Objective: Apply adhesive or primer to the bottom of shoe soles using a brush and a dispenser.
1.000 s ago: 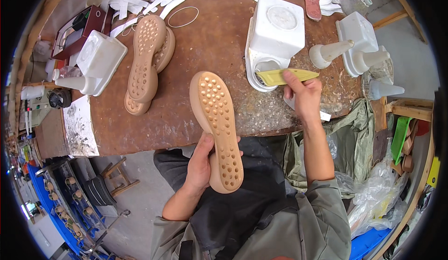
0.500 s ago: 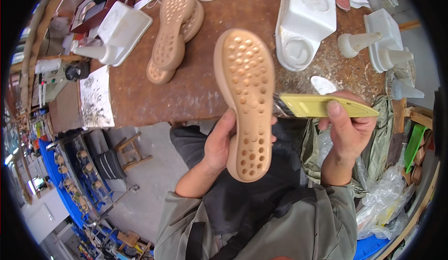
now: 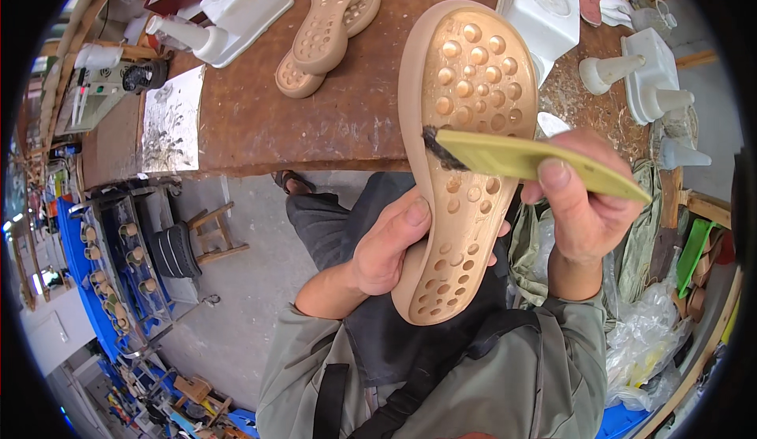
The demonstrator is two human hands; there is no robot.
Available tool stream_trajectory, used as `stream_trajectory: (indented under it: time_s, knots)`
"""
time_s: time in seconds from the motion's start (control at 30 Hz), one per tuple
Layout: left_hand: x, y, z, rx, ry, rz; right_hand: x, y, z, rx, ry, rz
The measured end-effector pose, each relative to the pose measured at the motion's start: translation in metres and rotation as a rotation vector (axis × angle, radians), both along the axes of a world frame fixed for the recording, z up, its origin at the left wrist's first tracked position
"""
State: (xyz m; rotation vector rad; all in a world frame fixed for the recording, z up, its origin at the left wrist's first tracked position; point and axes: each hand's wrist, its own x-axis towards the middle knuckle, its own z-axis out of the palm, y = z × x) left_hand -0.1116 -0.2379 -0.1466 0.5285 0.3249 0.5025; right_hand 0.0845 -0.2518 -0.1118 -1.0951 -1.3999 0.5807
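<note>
A tan shoe sole (image 3: 473, 210), its dimpled side facing up, is gripped around its narrow waist by my left hand (image 3: 390, 246). The thumb presses its left edge and fingertips show at the right side. My right hand (image 3: 587, 202) is closed around a flat yellow-handled brush (image 3: 512, 155). The dark bristles lie over the left part of the sole, just below the wide dimpled end, and look to be touching it. Two more tan soles (image 3: 327, 25) rest one overlapping the other on the brown table.
White plastic containers with spouts (image 3: 244, 13) stand on the brown table (image 3: 244, 135), at left and right. A stained white sheet (image 3: 173, 120) lies at its left end. Clear plastic bags (image 3: 650, 336) hang at lower right. A wheeled rack (image 3: 130, 273) and a wooden stool (image 3: 213, 230) stand at left.
The sole has come up closer and tilted, its wide end now farther right. The brush has moved left, from beside the sole's right edge to over its surface.
</note>
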Motion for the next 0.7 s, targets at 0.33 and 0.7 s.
stream_trajectory:
  time_s: [0.33,0.7]
  knots:
    - [-0.011,-0.011,0.012,0.182,0.033,0.022,-0.023,-0.05,0.014,-0.098,0.088,-0.055]
    - [-0.016,-0.02,0.022,0.185,-0.079,0.224,-0.05,-0.09,0.019,-0.12,0.036,-0.091]
